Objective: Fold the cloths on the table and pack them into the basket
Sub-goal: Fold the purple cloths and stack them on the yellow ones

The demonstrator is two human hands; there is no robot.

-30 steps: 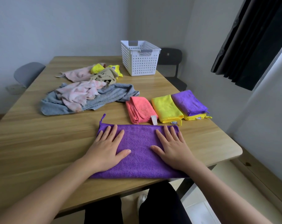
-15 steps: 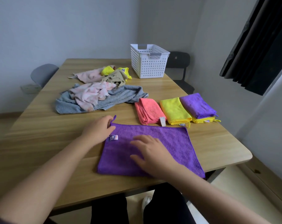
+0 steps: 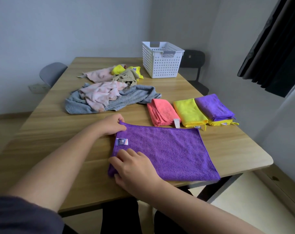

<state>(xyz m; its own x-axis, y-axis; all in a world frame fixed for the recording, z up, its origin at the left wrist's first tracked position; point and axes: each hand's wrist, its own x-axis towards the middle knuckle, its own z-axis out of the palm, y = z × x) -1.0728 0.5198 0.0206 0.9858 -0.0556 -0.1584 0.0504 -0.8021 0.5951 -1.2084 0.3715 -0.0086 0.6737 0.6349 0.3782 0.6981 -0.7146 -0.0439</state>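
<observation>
We hold the purple cloth point(image 3: 168, 154) by its left edge. Our left hand point(image 3: 110, 126) pinches the far corner with curled fingers. Our right hand point(image 3: 135, 171) bends its fingers over the near corner, and the thumb seems tucked under the hem. The cloth lies flat and spreads away to the right of both sets of fingers, with its sewn label point(image 3: 122, 141) between the two hands.

To fold it well, we judge that both corners should rise together and travel right. They should land square on the opposite edge, so the hems match before we press the crease. Lifting one corner ahead of the other would skew the fold.

Beyond the left fingers and to their right lie the folded pieces: a coral cloth point(image 3: 162, 112), a yellow cloth point(image 3: 189, 112) and a second purple cloth point(image 3: 212, 105) stacked on more yellow. Straight beyond those fingers sits the unfolded heap, a grey towel point(image 3: 135, 97) under pink cloths point(image 3: 101, 93). The white basket point(image 3: 162, 65) stands well beyond that, at the far end of the wooden table point(image 3: 59, 141).

A grey chair point(image 3: 52, 73) stands off to the left and a black chair point(image 3: 194, 61) behind the basket. A dark curtain point(image 3: 278, 39) hangs at the right against pale walls.
</observation>
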